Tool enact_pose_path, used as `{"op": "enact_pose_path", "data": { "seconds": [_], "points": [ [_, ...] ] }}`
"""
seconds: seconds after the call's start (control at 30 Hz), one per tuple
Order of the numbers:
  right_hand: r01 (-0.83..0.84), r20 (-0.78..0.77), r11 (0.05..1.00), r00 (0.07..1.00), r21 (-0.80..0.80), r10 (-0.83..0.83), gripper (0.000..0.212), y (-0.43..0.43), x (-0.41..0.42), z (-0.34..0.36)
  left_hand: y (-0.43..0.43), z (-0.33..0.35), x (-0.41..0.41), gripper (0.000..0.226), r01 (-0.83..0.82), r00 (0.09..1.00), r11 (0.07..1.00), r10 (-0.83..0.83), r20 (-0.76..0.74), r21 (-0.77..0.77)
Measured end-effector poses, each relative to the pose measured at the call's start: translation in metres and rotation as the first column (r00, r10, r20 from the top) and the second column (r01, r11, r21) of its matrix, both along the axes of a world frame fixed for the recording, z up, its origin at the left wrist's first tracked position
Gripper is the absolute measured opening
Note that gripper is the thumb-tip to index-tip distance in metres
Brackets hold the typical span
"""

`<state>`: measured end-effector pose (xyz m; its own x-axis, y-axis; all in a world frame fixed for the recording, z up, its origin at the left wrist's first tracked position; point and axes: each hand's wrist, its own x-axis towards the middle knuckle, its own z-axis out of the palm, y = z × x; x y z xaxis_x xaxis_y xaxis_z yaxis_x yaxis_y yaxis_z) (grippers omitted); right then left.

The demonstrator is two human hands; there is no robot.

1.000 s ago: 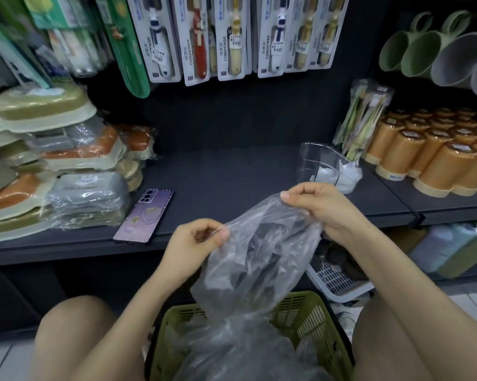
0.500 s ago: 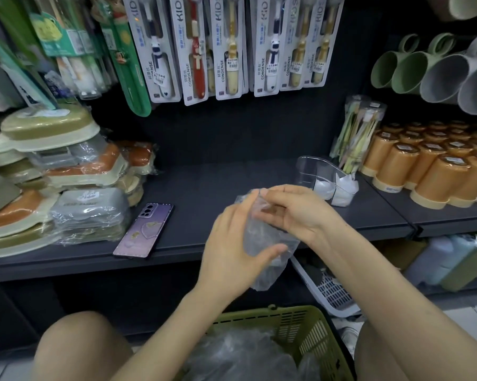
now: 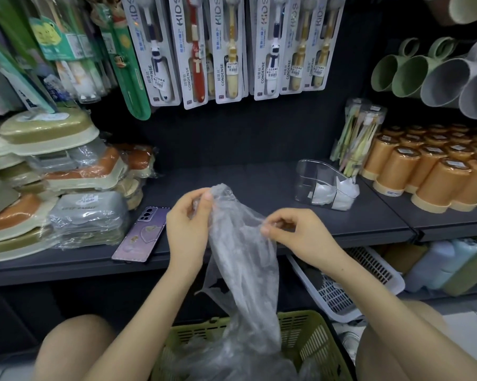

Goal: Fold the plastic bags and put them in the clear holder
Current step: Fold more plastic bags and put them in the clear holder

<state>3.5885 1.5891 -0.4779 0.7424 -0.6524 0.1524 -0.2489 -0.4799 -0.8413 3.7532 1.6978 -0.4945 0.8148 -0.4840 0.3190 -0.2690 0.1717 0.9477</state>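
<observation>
We hold one plastic bag [image 3: 243, 259] in front of the shelf [image 3: 232, 180], its long axis hanging nearly straight down and its tail trailing into the green basket [image 3: 314, 342] below. Our left hand [image 3: 188, 226] pinches the bag's top edge; our right hand [image 3: 295, 232] pinches that edge a little lower, to the right. The clear holder [image 3: 308, 174] stands toward the shelf's right end, beyond and right of both hands, so we judge the right hand nearer once the bag is folded.
</observation>
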Motion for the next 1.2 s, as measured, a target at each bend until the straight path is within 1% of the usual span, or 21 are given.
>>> {"op": "enact_pose_path", "data": {
  "seconds": [0.03, 0.13, 0.2, 0.37, 0.47, 0.5, 0.53, 0.57, 0.6, 0.63, 0.67, 0.7, 0.73, 0.77, 0.8, 0.83, 0.93, 0.97, 1.03, 1.1, 1.2],
  "points": [
    [0.013, 0.033, 0.999, 0.999, 0.042, -0.015, 0.002, 0.000, 0.000, 0.000, 0.001, 0.000, 0.005, 0.010, -0.016, 1.000, 1.000, 0.016, -0.020, 0.020],
    [0.040, 0.142, 0.987, 0.988, 0.157, -0.062, 0.008, -0.005, -0.004, 0.005, 0.008, 0.000, 0.023, 0.022, -0.024, 0.992, 0.997, 0.033, -0.122, 0.076],
    [0.038, 0.181, 0.981, 0.981, 0.192, -0.074, 0.008, -0.010, -0.010, 0.011, 0.015, 0.002, 0.036, 0.028, -0.006, 0.987, 0.991, 0.028, -0.159, 0.135],
    [0.070, 0.132, 0.986, 0.987, 0.152, -0.090, 0.012, -0.019, -0.022, 0.021, 0.033, 0.003, 0.061, 0.033, 0.043, 0.999, 0.955, -0.034, -0.035, 0.295],
    [0.075, 0.109, 0.988, 0.990, 0.137, -0.090, 0.017, -0.024, -0.027, 0.025, 0.039, 0.005, 0.081, 0.031, -0.008, 1.000, 0.935, 0.004, 0.011, 0.355],
    [0.067, 0.100, 0.989, 0.992, 0.128, -0.080, 0.020, -0.024, -0.027, 0.026, 0.041, 0.007, 0.085, 0.033, -0.065, 0.997, 0.922, 0.043, 0.066, 0.381],
    [0.055, 0.083, 0.992, 0.994, 0.115, -0.064, 0.022, -0.024, -0.026, 0.027, 0.042, 0.011, 0.086, 0.035, -0.148, 0.983, 0.903, 0.091, 0.159, 0.403],
    [0.037, 0.066, 0.994, 0.997, 0.101, -0.044, 0.023, -0.023, -0.024, 0.027, 0.042, 0.017, 0.081, 0.037, -0.235, 0.951, 0.886, 0.125, 0.282, 0.401],
    [0.013, 0.053, 0.996, 0.998, 0.085, -0.018, 0.025, -0.020, -0.020, 0.029, 0.041, 0.024, 0.071, 0.037, -0.274, 0.906, 0.889, 0.111, 0.409, 0.366],
    [-0.015, 0.052, 0.997, 0.999, 0.072, 0.011, 0.026, -0.018, -0.015, 0.030, 0.038, 0.032, 0.054, 0.039, -0.243, 0.852, 0.913, 0.039, 0.522, 0.327],
    [-0.041, 0.059, 0.997, 0.998, 0.064, 0.038, 0.027, -0.015, -0.010, 0.032, 0.034, 0.039, 0.036, 0.043, -0.160, 0.792, 0.929, -0.081, 0.605, 0.334],
    [-0.069, 0.074, 0.996, 0.995, 0.059, 0.064, 0.028, -0.012, -0.004, 0.034, 0.028, 0.043, 0.016, 0.050, -0.057, 0.734, 0.921, -0.224, 0.641, 0.386],
    [-0.094, 0.089, 0.994, 0.992, 0.058, 0.088, 0.028, -0.010, 0.002, 0.036, 0.023, 0.044, -0.002, 0.056, 0.053, 0.699, 0.885, -0.364, 0.616, 0.462],
    [-0.117, 0.102, 0.991, 0.989, 0.062, 0.110, 0.029, -0.008, 0.006, 0.038, 0.018, 0.042, -0.017, 0.059, 0.166, 0.695, 0.832, -0.479, 0.536, 0.529],
    [-0.137, 0.113, 0.988, 0.985, 0.075, 0.128, 0.030, -0.006, 0.010, 0.041, 0.014, 0.039, -0.028, 0.054, 0.263, 0.710, 0.790, -0.547, 0.443, 0.554],
    [-0.155, 0.125, 0.984, 0.982, 0.092, 0.143, 0.031, -0.005, 0.012, 0.043, 0.011, 0.033, -0.032, 0.043, 0.330, 0.732, 0.770, -0.574, 0.367, 0.546],
    [-0.155, 0.135, 0.980, 0.981, 0.121, 0.139, 0.034, -0.007, 0.011, 0.050, 0.008, 0.020, -0.027, 0.025, 0.379, 0.793, 0.809, -0.534, 0.293, 0.450],
    [-0.139, 0.135, 0.983, 0.983, 0.122, 0.122, 0.032, -0.009, 0.009, 0.052, 0.008, 0.017, -0.022, 0.020, 0.408, 0.812, 0.816, -0.529, 0.245, 0.408],
    [-0.103, 0.143, 0.985, 0.986, 0.136, 0.083, 0.029, -0.014, 0.004, 0.054, 0.011, 0.013, -0.013, 0.015, 0.497, 0.825, 0.811, -0.552, 0.122, 0.308],
    [-0.067, 0.172, 0.982, 0.984, 0.175, 0.037, 0.025, -0.016, 0.002, 0.053, 0.014, 0.013, -0.009, 0.004, 0.553, 0.819, 0.800, -0.573, 0.023, 0.233],
    [-0.009, 0.197, 0.986, 0.980, 0.167, -0.024, 0.033, -0.013, -0.002, 0.048, 0.018, 0.014, -0.003, 0.005, 0.532, 0.844, 0.834, -0.537, -0.008, 0.147]
  ]
}}
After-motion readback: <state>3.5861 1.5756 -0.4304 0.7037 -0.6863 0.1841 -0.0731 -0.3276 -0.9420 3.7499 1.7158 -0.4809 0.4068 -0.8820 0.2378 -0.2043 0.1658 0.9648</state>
